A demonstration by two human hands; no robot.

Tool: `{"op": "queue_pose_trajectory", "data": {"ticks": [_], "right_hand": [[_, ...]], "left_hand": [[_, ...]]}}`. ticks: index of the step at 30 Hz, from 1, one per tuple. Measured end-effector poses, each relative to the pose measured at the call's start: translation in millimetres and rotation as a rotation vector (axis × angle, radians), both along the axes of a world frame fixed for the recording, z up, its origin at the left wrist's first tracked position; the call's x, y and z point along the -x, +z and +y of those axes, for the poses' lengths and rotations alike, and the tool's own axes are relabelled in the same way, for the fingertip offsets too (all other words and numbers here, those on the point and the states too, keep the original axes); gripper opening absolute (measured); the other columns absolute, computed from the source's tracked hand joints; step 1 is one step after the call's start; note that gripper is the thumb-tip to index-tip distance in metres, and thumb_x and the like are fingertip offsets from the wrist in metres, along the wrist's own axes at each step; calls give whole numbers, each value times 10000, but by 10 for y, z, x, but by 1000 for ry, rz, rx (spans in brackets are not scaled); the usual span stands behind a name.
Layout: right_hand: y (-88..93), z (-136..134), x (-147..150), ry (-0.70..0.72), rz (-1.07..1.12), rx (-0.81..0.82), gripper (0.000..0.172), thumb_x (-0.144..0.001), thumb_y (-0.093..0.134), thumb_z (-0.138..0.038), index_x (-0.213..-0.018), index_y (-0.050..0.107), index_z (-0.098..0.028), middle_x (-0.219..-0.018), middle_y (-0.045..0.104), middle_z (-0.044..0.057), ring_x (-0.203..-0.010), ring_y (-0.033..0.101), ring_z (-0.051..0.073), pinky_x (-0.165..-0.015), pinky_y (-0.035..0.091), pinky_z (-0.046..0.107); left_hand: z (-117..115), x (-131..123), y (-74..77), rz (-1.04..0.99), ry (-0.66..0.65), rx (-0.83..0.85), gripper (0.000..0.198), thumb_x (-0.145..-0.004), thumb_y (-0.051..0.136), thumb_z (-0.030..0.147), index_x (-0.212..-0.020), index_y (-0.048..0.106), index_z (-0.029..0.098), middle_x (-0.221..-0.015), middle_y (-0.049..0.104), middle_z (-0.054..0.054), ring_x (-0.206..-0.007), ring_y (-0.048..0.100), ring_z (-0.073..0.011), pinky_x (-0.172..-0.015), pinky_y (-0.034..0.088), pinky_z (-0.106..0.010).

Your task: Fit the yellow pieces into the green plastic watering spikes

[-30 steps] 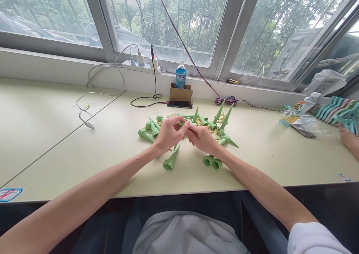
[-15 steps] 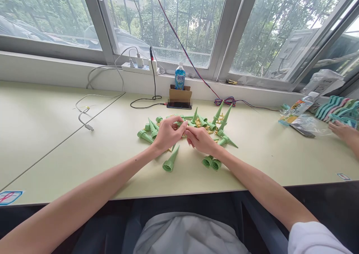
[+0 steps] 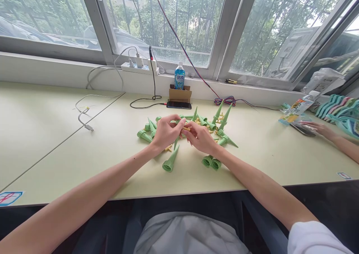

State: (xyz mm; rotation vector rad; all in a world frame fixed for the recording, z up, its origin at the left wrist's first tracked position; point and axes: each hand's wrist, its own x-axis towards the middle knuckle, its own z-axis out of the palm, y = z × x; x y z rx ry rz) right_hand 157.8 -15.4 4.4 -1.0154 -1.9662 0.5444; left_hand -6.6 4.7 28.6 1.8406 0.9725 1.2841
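Observation:
A heap of green plastic cone spikes (image 3: 213, 125) mixed with small yellow pieces lies on the pale table (image 3: 84, 153). Both my hands meet above its near side. My left hand (image 3: 166, 132) is closed round a green spike whose tip points down below the palm. My right hand (image 3: 200, 136) is closed in a pinch on a small yellow piece (image 3: 186, 128) between the two hands. One green spike (image 3: 170, 159) lies just in front of my left hand, and two more (image 3: 211, 161) lie by my right wrist.
A blue-labelled bottle (image 3: 179, 76), a cardboard stand with a phone (image 3: 179, 104), a power strip and cables sit by the window. At the right another person's hand (image 3: 319, 128) rests near a bottle (image 3: 298, 108) and stacked teal hangers (image 3: 338, 108).
My hands have lifted slightly and the yellow piece now shows between them. The other person's hand at the right has moved left across the table.

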Motion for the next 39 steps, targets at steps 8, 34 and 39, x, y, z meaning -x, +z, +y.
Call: {"op": "queue_pose_trajectory", "data": {"ticks": [8,34,39], "right_hand": [[3,10,-8,19,-27,-17,256,-1017,413,-376,-858,523,-209,-663,626,-18,-530,540,121,-610,439,262],[-18,37,-34,67,-175,-44,353,-1012,398,-262,-687,521,-196,-541,579,-27,-491,512,105,-589,419,245],[-26,39,-30,50,-193,-42,358,-988,425,-236,-645,514,-190,-551,585,-14,-486,504,104,-556,403,244]], "left_hand": [[-26,-1,16,10,-7,4,278,-858,599,420,-705,575,190,-514,565,27,-473,576,-132,-474,443,-239],[-42,-36,-38,217,57,-185,231,-856,566,350,-691,581,189,-635,587,3,-523,532,-127,-522,426,-256],[-45,-39,-62,244,45,-230,238,-871,552,346,-698,589,187,-713,602,-11,-540,508,-119,-539,415,-260]]}}
